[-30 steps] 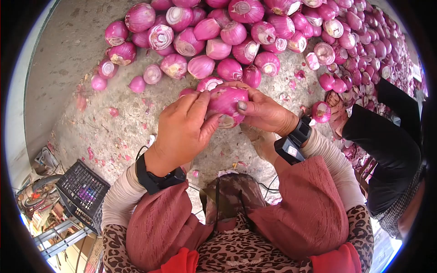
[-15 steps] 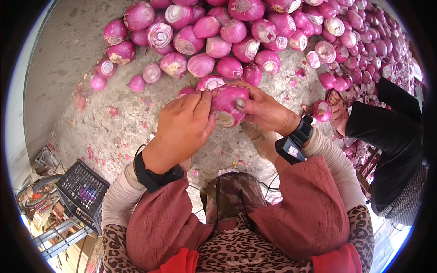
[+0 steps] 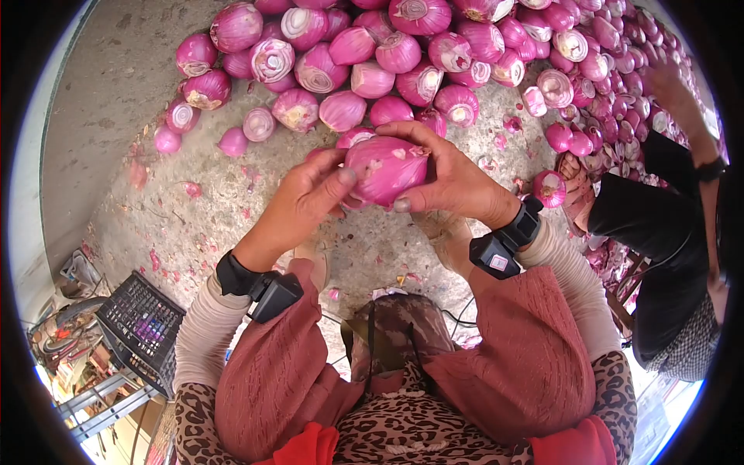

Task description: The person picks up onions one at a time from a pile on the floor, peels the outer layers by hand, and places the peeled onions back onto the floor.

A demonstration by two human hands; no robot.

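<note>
Grey concrete, scuffed and strewn with scraps of pink skin, makes up the floor (image 3: 132,85) in the head view. Across its far side lies a heap of pink-purple onions (image 3: 397,54), several with pale, ringed cut faces; toward the right it runs into a denser spread of onions (image 3: 620,85) reaching the edge of the picture. At lower left a black plastic crate (image 3: 139,322) stands near metal rails (image 3: 108,407) and assorted clutter. On the right sits another person in dark trousers (image 3: 643,221), whose raised forearm (image 3: 697,139) reaches over the spread, the hand blurred.

Glossy and bright magenta, the large onion (image 3: 386,172) in the middle is marked with fine lengthwise streaks and a few small pale spots. Its narrow, papery brown tip points right. It is up off the floor, between the wearer and the heap, partly covering a smaller onion behind it.

Both hands grasp it. The left hand (image 3: 302,194) has its thumb against the left side, with some fingers hidden beneath. The right hand (image 3: 461,182) curls around the tip end, fingers over the top and thumb along the lower edge.
</note>
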